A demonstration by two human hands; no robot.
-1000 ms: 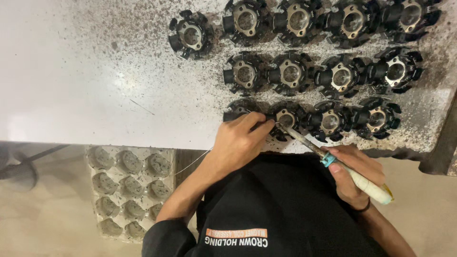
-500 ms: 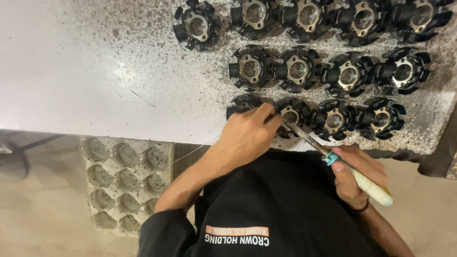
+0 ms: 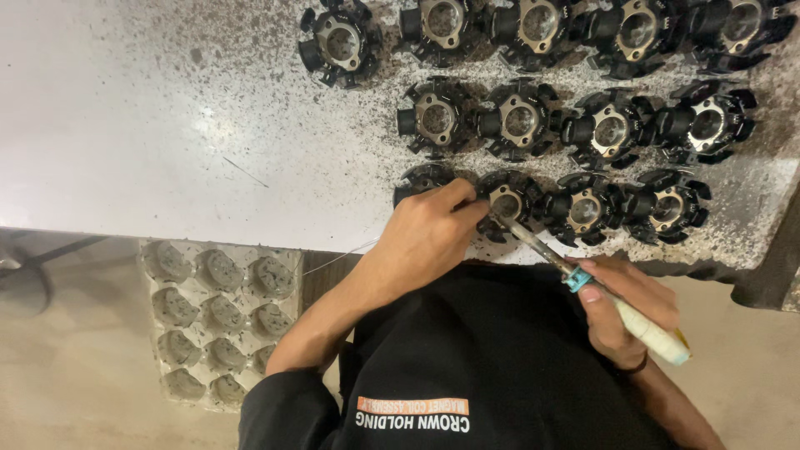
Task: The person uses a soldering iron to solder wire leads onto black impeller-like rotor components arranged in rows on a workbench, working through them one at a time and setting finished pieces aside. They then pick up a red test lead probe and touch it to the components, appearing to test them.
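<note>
A white worktable (image 3: 150, 125) fills the upper part of the view, its right half peppered with dark specks and grit. Round black coil assemblies with metal centres stand on it in rows — one alone (image 3: 340, 42) at the upper left of the group, a top row (image 3: 533, 25) along the far edge, a middle row (image 3: 612, 129) below it. Beneath the table edge, on the beige floor (image 3: 67, 392), lies a grey moulded pulp tray (image 3: 212, 312) — its cups dusty.

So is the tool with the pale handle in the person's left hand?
No, the right hand grips the pale-handled tool, while the left hand rests on a black round part.
</note>
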